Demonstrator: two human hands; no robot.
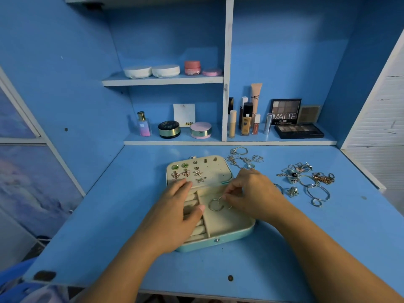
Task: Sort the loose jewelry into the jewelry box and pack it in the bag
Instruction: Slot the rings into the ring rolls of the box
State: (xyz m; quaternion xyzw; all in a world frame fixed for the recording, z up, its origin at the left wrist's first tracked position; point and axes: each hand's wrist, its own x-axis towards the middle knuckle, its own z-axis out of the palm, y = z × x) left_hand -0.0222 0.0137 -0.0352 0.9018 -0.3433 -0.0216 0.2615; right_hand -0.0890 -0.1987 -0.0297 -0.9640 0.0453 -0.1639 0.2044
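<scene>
The jewelry box [237,234], pale teal outside and cream inside, lies open on the blue desk [105,215], directly under both hands. In its wide compartment, below the fingertips of the right hand [251,191], lie the silver hoops [215,204], which overlap each other. The right hand has its fingers curled downward, and thumb and forefinger pinch the upper edge of the hoops; whether the hoops rest on the lining or are a little lifted, I cannot tell. The left hand [181,206] lies flat with nearly straight fingers across the ring rolls [197,231] on the left side of the box, holds nothing, and its thumb points toward the hoops. Beyond the left hand, the opened lid panel [215,171] carries pairs of earrings: green hearts [180,166], butterflies [181,173] and starfish [198,173], with some smaller studs further back. Just beyond the right hand a tangle of chains [242,158] lies on the desk beside the lid. To the right of the right hand, apart from the box, a second heap of loose jewelry [306,180] is spread, with rings, bangles and a rose-gold chain. Far beyond both hands, the shelves hold cosmetics, among them a perfume bottle [143,124] and an eyeshadow palette [285,111] marked MATTE.
</scene>
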